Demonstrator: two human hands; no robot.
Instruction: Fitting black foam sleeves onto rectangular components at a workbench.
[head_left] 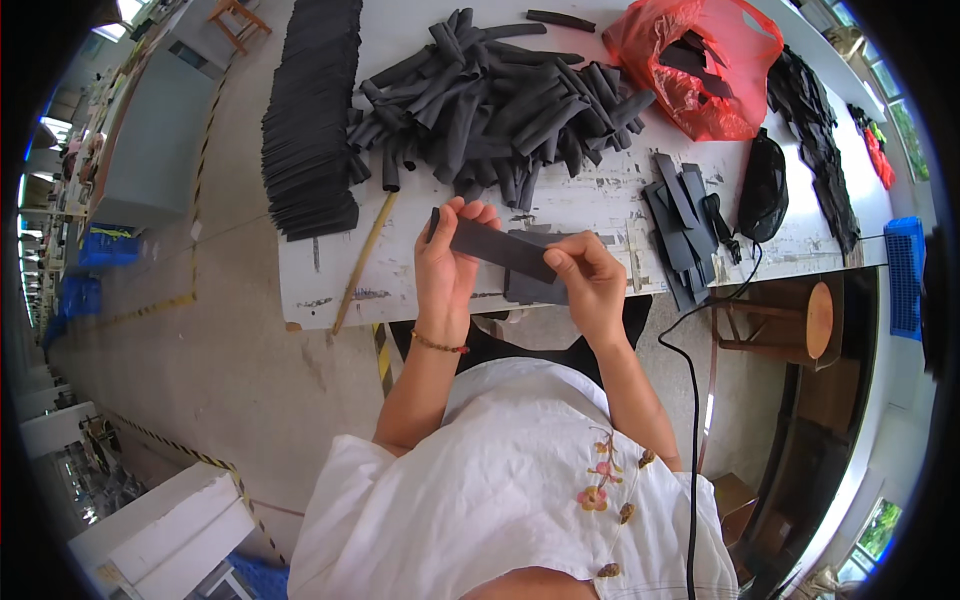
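Note:
A flat dark grey strip (495, 247) is stretched between my two hands above the table's near edge. My left hand (448, 250) pinches its left end, with the thumb on top and the fingers behind it. The right end sits between the thumb and fingers of my right hand (590, 275). Under the strip, more flat dark pieces (528, 290) lie on the table, partly hidden by my right hand. Beyond my hands spreads a heap of curled dark tubes (500, 110). A long row of overlapping dark pieces (312, 120) lies to the left.
A wooden stick (364, 258) crosses the white table (300, 275) at the left. To the right are loose flat strips (680, 225) and a black corded device (764, 190), whose cable hangs past the edge. A red plastic bag (735, 115) holds dark pieces. A wooden stool (818, 318) stands at right.

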